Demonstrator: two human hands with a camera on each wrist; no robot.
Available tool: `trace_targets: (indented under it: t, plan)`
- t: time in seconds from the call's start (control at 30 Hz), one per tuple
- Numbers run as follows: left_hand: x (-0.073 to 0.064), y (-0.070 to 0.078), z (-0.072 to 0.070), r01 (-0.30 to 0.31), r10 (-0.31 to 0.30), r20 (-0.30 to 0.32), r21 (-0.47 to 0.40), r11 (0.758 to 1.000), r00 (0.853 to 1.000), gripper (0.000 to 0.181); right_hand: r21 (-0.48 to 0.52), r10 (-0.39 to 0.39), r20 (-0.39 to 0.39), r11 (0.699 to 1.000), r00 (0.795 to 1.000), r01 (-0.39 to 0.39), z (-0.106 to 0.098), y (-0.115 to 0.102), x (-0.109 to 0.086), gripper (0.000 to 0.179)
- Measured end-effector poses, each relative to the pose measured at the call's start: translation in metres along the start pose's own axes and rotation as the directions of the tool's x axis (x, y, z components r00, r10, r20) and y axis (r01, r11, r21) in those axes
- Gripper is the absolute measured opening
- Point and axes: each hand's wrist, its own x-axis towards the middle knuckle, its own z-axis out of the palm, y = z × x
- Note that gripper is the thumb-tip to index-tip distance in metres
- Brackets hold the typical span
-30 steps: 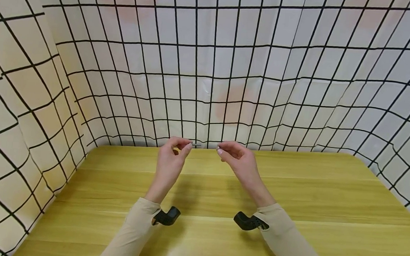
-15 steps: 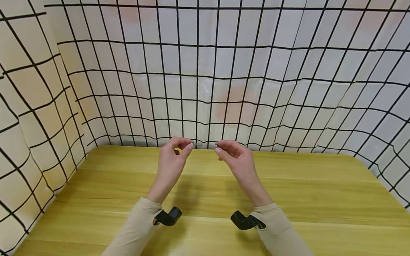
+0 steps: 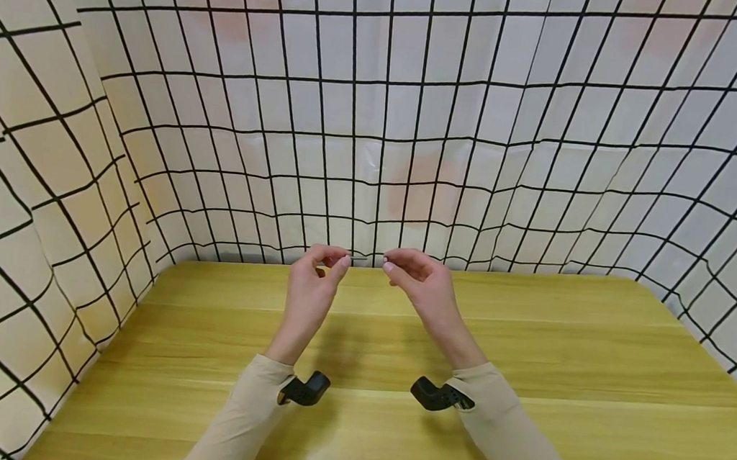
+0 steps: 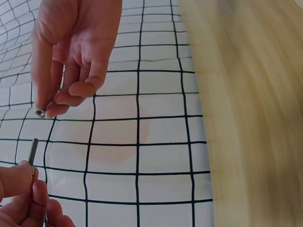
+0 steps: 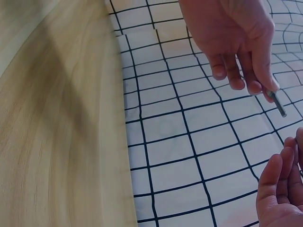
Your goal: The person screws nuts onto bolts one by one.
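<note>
In the head view my left hand [image 3: 308, 294] is raised over the far edge of the table, pinching a thin grey metal bolt [image 3: 359, 258] between thumb and forefinger. Its bare shank points right, toward the other hand; the fingertips hide the other end. Facing it, my right hand [image 3: 433, 293] pinches a small metal nut [image 4: 40, 113], whose round hole shows in the left wrist view. A short gap separates the bolt's tip from the nut. The right wrist view shows the bolt [image 5: 280, 105] jutting from the left fingertips, while the nut is out of sight there.
A wooden table [image 3: 528, 344] spreads beneath both forearms. White sheeting with a black grid [image 3: 384, 116] rises behind it and along both sides. Black wrist cameras [image 3: 305, 388] sit at the cuffs of the beige sleeves [image 3: 237, 415].
My right hand has shifted left with the nut, and my left hand slightly right with the bolt. The gap between them is narrower; both pinches are kept.
</note>
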Motion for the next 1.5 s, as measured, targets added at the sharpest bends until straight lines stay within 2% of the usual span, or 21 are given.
trace_targets:
  t: [0.2,0.37,0.83,1.07,1.23,1.5]
  plan:
    - [-0.001,-0.001,0.002,-0.007,0.007,0.003,-0.011,1.000,1.000,0.009,0.025,-0.003,0.004,1.000,1.000,0.003,-0.001,0.023,0.007,0.023]
    - [-0.002,-0.001,0.003,0.000,0.000,0.015,-0.014,1.000,1.000,0.009,0.040,-0.023,0.012,0.999,1.000,0.023,0.002,0.025,0.008,0.028]
    - [-0.005,-0.002,0.007,0.001,-0.001,0.037,-0.005,1.000,0.999,0.009,0.033,-0.006,0.016,0.999,1.000,0.005,0.007,0.029,0.007,0.028]
    - [-0.006,-0.004,0.005,0.014,-0.011,0.072,-0.035,0.999,0.997,0.013,0.027,0.021,0.032,0.999,0.999,-0.022,0.003,0.027,0.006,0.024]
    - [-0.005,-0.004,0.001,0.036,-0.030,0.103,-0.063,0.997,0.994,0.010,0.008,-0.002,0.063,1.000,0.998,0.002,0.001,0.022,0.006,0.023]
    - [-0.001,-0.003,0.000,0.024,-0.010,0.123,-0.112,0.993,0.992,0.013,-0.031,-0.030,0.084,0.999,0.996,0.033,-0.005,0.018,0.009,0.024]
